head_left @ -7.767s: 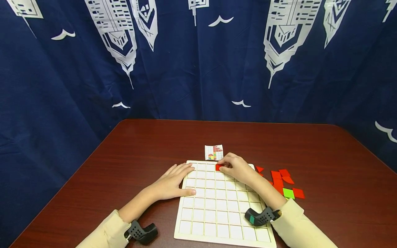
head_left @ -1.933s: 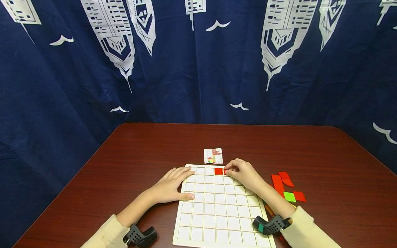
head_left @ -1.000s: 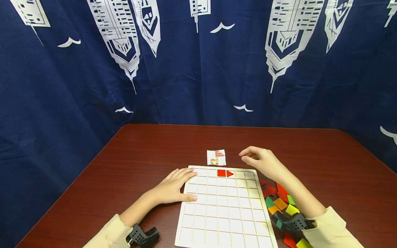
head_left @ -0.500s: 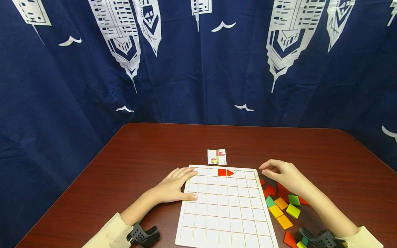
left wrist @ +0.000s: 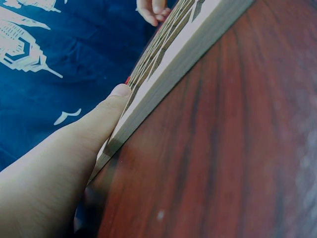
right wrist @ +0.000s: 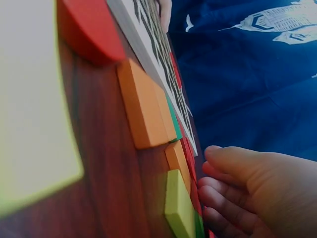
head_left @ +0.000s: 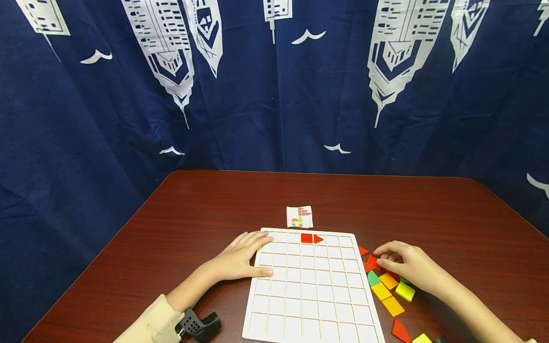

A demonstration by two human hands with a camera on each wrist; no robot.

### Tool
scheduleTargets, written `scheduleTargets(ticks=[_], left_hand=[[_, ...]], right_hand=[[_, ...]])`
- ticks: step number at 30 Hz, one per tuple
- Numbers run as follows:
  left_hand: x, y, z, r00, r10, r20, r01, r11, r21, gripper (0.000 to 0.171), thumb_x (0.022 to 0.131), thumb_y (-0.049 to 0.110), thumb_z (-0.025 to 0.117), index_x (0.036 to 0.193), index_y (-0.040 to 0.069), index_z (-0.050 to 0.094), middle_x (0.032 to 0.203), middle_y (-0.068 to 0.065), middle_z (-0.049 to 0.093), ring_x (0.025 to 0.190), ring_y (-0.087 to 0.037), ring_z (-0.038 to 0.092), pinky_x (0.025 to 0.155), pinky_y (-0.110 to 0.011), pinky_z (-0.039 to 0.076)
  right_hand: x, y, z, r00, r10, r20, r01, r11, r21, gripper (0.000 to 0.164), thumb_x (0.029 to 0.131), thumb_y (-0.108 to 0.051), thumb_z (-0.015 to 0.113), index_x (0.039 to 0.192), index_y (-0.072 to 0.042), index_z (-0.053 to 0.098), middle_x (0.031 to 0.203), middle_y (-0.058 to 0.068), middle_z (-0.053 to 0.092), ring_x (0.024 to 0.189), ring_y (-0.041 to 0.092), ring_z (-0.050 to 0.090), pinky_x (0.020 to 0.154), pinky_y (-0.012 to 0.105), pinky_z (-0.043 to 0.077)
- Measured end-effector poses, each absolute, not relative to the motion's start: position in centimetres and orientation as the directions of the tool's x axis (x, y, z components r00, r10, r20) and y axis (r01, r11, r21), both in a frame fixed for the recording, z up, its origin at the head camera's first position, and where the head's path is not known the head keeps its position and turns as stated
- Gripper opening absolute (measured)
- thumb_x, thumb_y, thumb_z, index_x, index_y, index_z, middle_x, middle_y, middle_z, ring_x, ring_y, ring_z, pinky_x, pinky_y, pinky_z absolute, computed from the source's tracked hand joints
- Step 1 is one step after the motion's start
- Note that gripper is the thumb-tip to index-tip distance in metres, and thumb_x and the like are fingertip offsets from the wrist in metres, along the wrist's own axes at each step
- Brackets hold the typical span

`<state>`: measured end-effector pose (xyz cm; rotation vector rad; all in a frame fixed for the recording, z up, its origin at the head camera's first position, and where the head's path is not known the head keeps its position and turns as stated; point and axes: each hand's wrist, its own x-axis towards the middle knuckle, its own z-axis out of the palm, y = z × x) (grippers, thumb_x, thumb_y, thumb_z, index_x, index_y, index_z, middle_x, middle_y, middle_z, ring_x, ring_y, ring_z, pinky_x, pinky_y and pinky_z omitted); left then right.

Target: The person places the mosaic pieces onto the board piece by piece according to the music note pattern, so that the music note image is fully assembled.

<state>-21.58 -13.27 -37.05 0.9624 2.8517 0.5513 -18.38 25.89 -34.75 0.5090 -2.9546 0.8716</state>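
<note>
A white gridded board (head_left: 309,290) lies on the table, with a red square tile (head_left: 306,238) and a red triangular tile (head_left: 318,239) side by side in its far row. My left hand (head_left: 238,257) rests spread on the board's left edge; the left wrist view shows its thumb (left wrist: 119,91) on the rim. Right of the board, my right hand (head_left: 409,264) is over the loose tiles, thumb and fingers slightly bent and apart, with nothing visible between them. Red tiles (head_left: 371,263) lie right at its fingertips. Its palm hides some other tiles.
Along the board's right side lie green (head_left: 373,277), orange (head_left: 388,281) and yellow (head_left: 405,291) tiles, with a red curved tile (head_left: 401,330) nearer the front. A small printed pattern card (head_left: 299,216) lies beyond the board. A blue curtain (head_left: 274,95) hangs behind the table.
The right hand placed the red square, then the red triangle beside it, and let go. It has since moved right and nearer to the loose tiles. The left hand stays on the board.
</note>
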Motion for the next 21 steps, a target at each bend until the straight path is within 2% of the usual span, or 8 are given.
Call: scheduleTargets(ticks=[4, 8, 16, 21], left_hand=[[-21.56, -13.21, -37.1, -0.798, 0.602, 0.035, 0.571, 0.736, 0.363, 0.079, 0.079, 0.063, 0.052, 0.142, 0.023, 0.028, 0.151, 0.001, 0.022, 0.14, -0.021, 0.017, 0.114, -0.048, 0.011], [-21.57, -13.23, -37.19, -0.798, 0.602, 0.037, 0.572, 0.737, 0.36, 0.079, 0.079, 0.063, 0.052, 0.142, 0.022, 0.029, 0.151, 0.0, 0.022, 0.14, -0.021, 0.017, 0.113, -0.048, 0.011], [-21.65, -13.2, -37.17, -0.799, 0.6, 0.042, 0.573, 0.737, 0.359, 0.079, 0.079, 0.063, 0.053, 0.142, 0.022, 0.03, 0.15, -0.001, 0.023, 0.14, -0.022, 0.017, 0.113, -0.049, 0.011], [-21.59, -13.18, -37.08, -0.802, 0.596, 0.037, 0.567, 0.741, 0.359, 0.079, 0.079, 0.063, 0.053, 0.142, 0.022, 0.029, 0.15, 0.0, 0.023, 0.14, -0.022, 0.017, 0.113, -0.048, 0.011]], right_hand=[[-18.09, 26.02, -35.21, -0.942, -0.31, 0.125, -0.327, 0.778, -0.536, 0.025, 0.081, -0.027, 0.067, 0.101, -0.012, 0.064, 0.083, -0.004, 0.055, 0.067, -0.004, 0.046, 0.058, 0.017, 0.043], [-18.15, 26.12, -35.53, -0.929, -0.336, 0.157, -0.369, 0.784, -0.5, 0.026, 0.08, -0.029, 0.068, 0.101, -0.015, 0.064, 0.084, -0.006, 0.052, 0.069, -0.004, 0.044, 0.058, 0.017, 0.042], [-18.41, 26.07, -35.79, -0.92, -0.346, 0.184, -0.392, 0.8, -0.455, 0.026, 0.08, -0.027, 0.068, 0.102, -0.015, 0.064, 0.083, -0.007, 0.048, 0.069, -0.004, 0.039, 0.057, 0.017, 0.036], [-18.46, 25.86, -35.86, -0.913, -0.344, 0.218, -0.406, 0.801, -0.439, 0.021, 0.079, -0.021, 0.07, 0.098, -0.014, 0.063, 0.08, -0.006, 0.046, 0.069, -0.003, 0.037, 0.056, 0.017, 0.035]])
